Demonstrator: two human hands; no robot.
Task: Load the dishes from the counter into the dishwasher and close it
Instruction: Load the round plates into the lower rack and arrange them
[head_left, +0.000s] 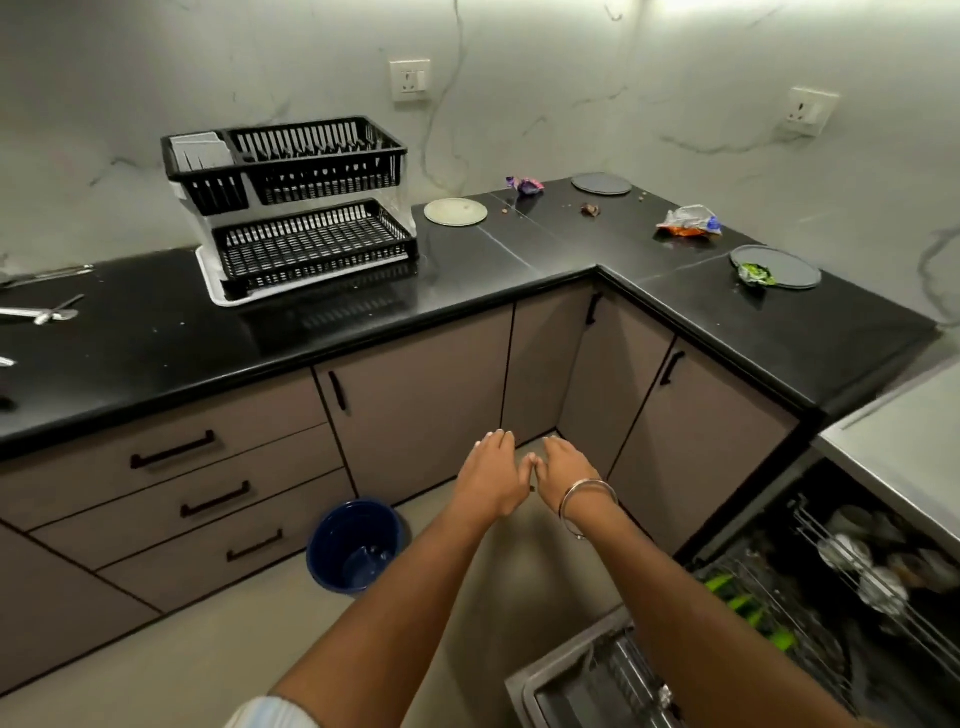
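Note:
Both my arms reach forward over the floor, palms down. My left hand (491, 475) and my right hand (563, 465) hover side by side with relaxed fingers, thumbs nearly touching, holding nothing. On the black counter (322, 332) lie a pale plate (455, 212), a dark grey plate (601, 183) at the back, and a dark grey plate (784, 265) on the right with a green wrapper (756, 274) on it. The dishwasher (810, 597) at lower right stands open, its racks pulled out with dishes inside and its door (587, 680) folded down.
A black two-tier dish rack (296, 208) stands on the counter at back left. Crumpled wrappers (688, 222) and crumbs lie near the corner. Metal utensils (49, 312) lie at far left. A blue bucket (356, 545) sits on the floor before the cabinets.

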